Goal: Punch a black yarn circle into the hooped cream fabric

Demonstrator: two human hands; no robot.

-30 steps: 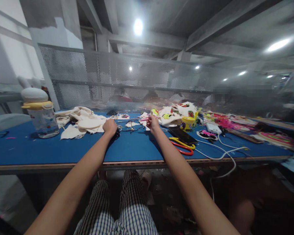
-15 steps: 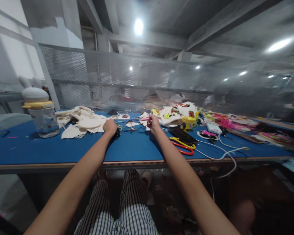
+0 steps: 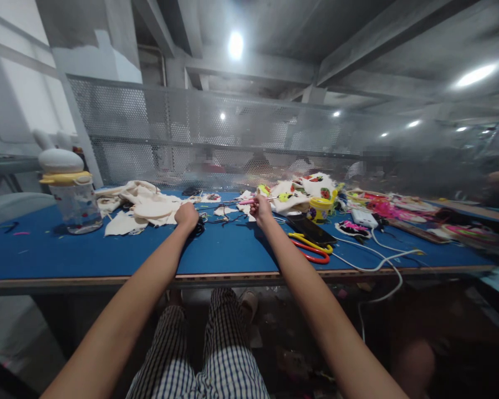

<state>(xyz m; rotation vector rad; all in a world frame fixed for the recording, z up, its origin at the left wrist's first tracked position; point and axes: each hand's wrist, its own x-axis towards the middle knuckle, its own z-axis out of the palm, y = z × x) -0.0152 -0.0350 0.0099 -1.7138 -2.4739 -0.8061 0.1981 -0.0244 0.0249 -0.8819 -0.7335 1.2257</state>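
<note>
My left hand (image 3: 186, 217) is closed just above the blue tabletop, and a bundle of dark yarn (image 3: 199, 226) shows at its edge. From its fingers a dark strand stretches toward my right hand (image 3: 261, 210). That hand pinches a slim tool with a pink handle (image 3: 245, 202) and a thin metal shaft. The tool's exact kind is too small to make out. Small cream fabric scraps (image 3: 224, 211) and dark thread ends lie between the hands. Left of my left hand is a heap of cream cloth (image 3: 153, 206).
A clear bottle with a rabbit-ear lid (image 3: 77, 208) stands at left. At right are yellow-and-red-handled scissors (image 3: 316, 257), a black phone (image 3: 311, 229), a yellow tub (image 3: 319, 210), patterned cloth (image 3: 295, 191), a white power bank (image 3: 363, 218) with cable, and pink yarn (image 3: 393, 210). A mesh screen (image 3: 233, 133) rises behind.
Both hands stay in nearly the same place, with the pink-handled tool still in the right one. The view has shifted very slightly.
</note>
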